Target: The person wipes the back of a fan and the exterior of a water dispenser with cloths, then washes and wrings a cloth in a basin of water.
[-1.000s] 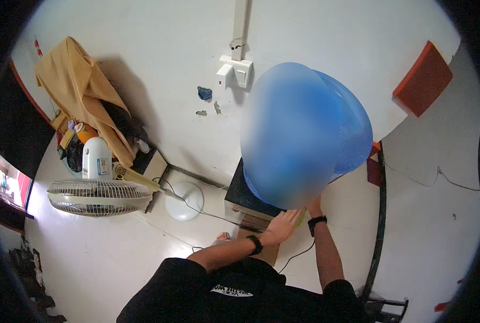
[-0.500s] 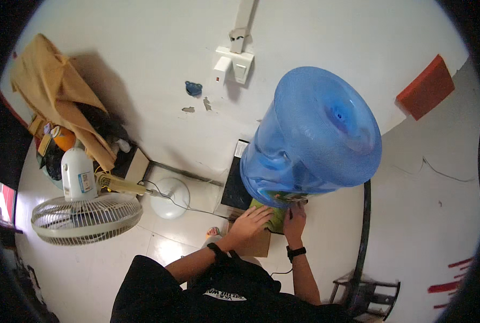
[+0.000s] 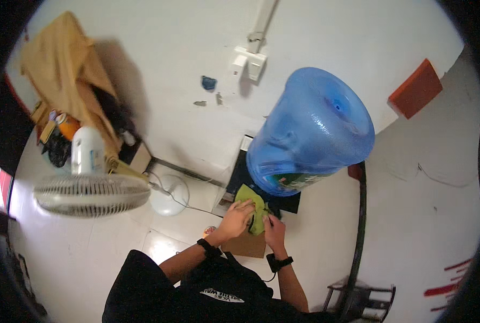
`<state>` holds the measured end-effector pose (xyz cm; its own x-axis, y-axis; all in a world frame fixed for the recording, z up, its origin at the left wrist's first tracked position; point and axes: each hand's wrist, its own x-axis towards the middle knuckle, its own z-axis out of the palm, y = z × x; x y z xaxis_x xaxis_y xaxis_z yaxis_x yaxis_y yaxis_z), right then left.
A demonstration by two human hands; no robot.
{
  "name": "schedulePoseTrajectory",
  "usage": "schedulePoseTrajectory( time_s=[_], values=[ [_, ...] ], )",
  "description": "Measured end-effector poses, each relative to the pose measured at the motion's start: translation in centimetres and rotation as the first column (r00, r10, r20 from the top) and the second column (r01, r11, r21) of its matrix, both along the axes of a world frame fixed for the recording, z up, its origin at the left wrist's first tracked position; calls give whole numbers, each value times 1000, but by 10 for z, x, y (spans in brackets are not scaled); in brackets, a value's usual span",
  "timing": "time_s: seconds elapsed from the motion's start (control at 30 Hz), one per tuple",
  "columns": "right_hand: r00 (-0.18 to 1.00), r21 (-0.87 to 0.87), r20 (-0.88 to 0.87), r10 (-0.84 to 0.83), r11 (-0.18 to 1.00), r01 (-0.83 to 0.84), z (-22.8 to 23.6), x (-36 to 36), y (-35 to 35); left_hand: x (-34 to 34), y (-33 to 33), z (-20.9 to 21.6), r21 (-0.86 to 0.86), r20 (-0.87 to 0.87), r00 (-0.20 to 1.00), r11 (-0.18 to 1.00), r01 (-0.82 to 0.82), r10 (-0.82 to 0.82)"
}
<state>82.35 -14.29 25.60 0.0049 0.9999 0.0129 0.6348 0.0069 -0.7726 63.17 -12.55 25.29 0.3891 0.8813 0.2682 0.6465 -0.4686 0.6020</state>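
Note:
A yellow-green cloth point(image 3: 255, 209) is bunched between my two hands, in front of the water dispenser's black top point(image 3: 239, 175). My left hand point(image 3: 235, 220) grips its left side with bent fingers. On the opposite side, my right hand point(image 3: 274, 231) pinches the cloth's lower right edge. A large blue water bottle point(image 3: 312, 132) stands upside down on the dispenser, just beyond both hands. Its label shows low on the near side. My fingertips are partly hidden in the folds.
A brown cardboard piece point(image 3: 244, 245) lies below the hands. To the left stands a white fan point(image 3: 92, 195), near a draped tan cloth point(image 3: 67, 59). A wall socket point(image 3: 251, 60) is behind the bottle, and a dark rack point(image 3: 361, 299) stands at lower right.
Both hands have drawn back from the bottle toward my body, bringing the cloth along, and more of the black top shows. The whole view has shifted slightly.

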Motion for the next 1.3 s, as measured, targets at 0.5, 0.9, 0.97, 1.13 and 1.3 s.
schedulePoseTrajectory(
  time_s=[0.5, 0.9, 0.97, 1.13, 1.3],
  values=[
    [770, -359, -633, 81, 851, -384, -27, -59, -157, -83, -227, 16, -368, 232, 955, 925, -91, 186],
    [574, -396, -677, 462, 429, -812, -21, -212, -233, -213, -382, 7, -535, 157, 860, 774, -340, 486],
    [529, -414, -664, 528, 330, -848, -15, -251, -243, -243, -413, -5, -514, 191, 817, 765, -389, 544],
    [370, -427, -671, 642, 73, -901, -13, -370, -273, -339, -487, -14, -550, 204, 748, 706, -445, 631],
    [172, -407, -341, 924, 20, -913, 7, -499, -288, -438, -538, 3, -528, 214, 681, 669, -523, 700]
  ],
)
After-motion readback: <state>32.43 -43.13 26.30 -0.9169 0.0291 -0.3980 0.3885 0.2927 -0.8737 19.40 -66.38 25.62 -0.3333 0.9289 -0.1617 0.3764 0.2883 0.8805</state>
